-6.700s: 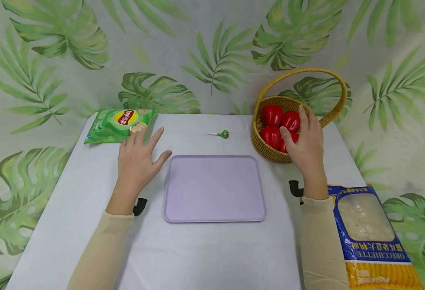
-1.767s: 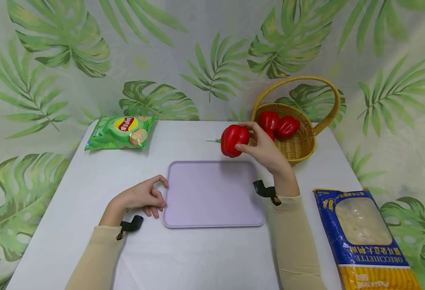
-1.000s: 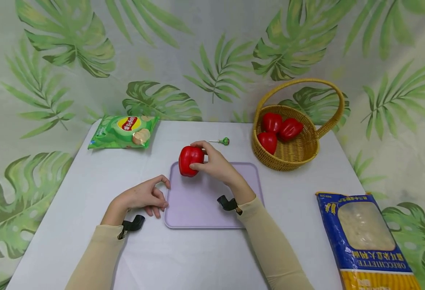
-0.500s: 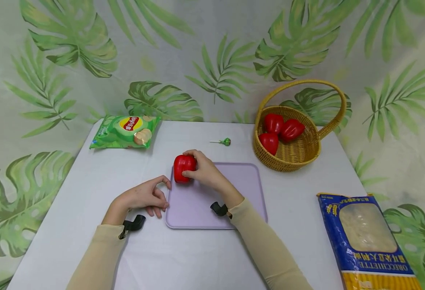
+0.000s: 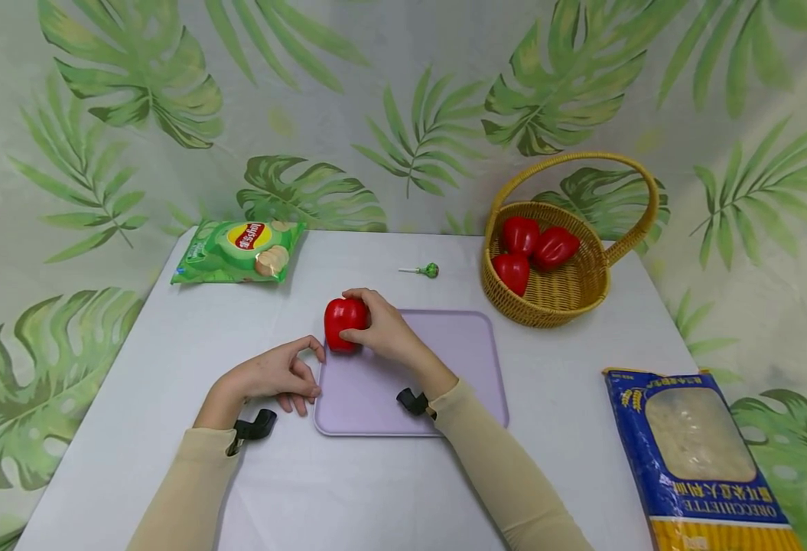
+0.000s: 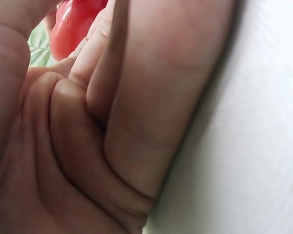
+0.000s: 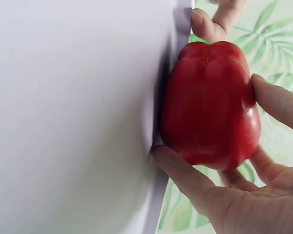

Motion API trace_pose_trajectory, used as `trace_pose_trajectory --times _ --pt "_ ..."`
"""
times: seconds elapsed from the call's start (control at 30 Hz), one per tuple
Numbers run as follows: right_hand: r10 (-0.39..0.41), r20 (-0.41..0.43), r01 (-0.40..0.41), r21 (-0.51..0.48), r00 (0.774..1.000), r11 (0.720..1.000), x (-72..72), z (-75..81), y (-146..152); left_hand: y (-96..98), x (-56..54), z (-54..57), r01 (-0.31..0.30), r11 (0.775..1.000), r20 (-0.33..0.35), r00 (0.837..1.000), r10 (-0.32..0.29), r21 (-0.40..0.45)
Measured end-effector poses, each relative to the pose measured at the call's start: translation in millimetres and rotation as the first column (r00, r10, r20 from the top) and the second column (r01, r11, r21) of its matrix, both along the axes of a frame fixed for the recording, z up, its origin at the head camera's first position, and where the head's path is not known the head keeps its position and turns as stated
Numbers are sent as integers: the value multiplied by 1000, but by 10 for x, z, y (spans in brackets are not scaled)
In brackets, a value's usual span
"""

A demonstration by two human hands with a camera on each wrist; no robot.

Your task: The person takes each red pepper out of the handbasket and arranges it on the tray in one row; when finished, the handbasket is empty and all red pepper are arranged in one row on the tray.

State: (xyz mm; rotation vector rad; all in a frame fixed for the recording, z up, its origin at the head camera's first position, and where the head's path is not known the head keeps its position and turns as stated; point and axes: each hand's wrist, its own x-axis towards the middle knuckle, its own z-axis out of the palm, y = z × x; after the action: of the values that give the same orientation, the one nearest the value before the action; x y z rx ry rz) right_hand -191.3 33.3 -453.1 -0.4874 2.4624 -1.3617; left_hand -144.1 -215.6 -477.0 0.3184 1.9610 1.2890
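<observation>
My right hand [image 5: 384,330] grips a red bell pepper [image 5: 343,321] at the far left corner of a lilac tray [image 5: 417,375]. In the right wrist view, thumb and fingers spread around the bell pepper [image 7: 210,107], which sits close against the tray's surface. My left hand [image 5: 272,376] lies at the tray's left rim, index finger and thumb bent and holding its edge. The palm [image 6: 73,136] fills most of the left wrist view, with part of the pepper [image 6: 75,27] beyond it. A wicker basket [image 5: 541,312] at the back right contains three more red bell peppers [image 5: 554,247].
A green chip bag [image 5: 238,251] lies at the back left. Behind the tray is a lollipop [image 5: 425,270] with a green wrapper. A blue and yellow pasta bag [image 5: 699,451] lies at the right table edge. Leaf-printed cloth [image 5: 293,99] hangs behind the white table [image 5: 348,490].
My right hand has taken a bell pepper from the basket and carried it left, down to the tray's far left corner. My left hand has moved from near the chip bag to the tray's rim.
</observation>
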Motion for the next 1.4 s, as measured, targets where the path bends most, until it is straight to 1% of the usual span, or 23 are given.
trace_pose_trajectory --times 0.17,0.43,0.57,0.63,0.83,1.03,1.23,1.3,1.4 --pt "-2 -9 2 4 1000 1000 6 9 3 7 -1 -9 1 1000 -6 1000 -1 -3" --pt "9 -18 -9 -5 1000 1000 7 -13 -1 -22 45 -28 -8 1000 -11 1000 7 -22" --pt "9 -18 -9 -21 1000 1000 10 16 38 -29 58 -28 -11 1000 -13 1000 10 -26" --pt "5 -15 -5 -42 1000 999 6 56 81 -28 57 -30 -9 1000 -10 1000 9 -28" --pt "-24 -27 20 -144 999 989 -31 250 302 -19 46 -39 -11 999 -16 1000 11 -30" --pt "-58 -75 43 -182 996 982 -22 546 627 -27 55 -50 -3 1000 -23 1000 2 -29" --pt "-128 -150 97 -197 980 976 -23 817 1059 -18 45 -43 3 1000 -23 1000 -3 -19" --pt "-156 -165 119 -214 974 970 -29 875 1211 -17 44 -40 2 1000 -21 1000 -3 -18" --pt "-214 -181 170 -231 960 958 -39 919 1443 -14 44 -36 6 1000 -19 1000 -7 -14"
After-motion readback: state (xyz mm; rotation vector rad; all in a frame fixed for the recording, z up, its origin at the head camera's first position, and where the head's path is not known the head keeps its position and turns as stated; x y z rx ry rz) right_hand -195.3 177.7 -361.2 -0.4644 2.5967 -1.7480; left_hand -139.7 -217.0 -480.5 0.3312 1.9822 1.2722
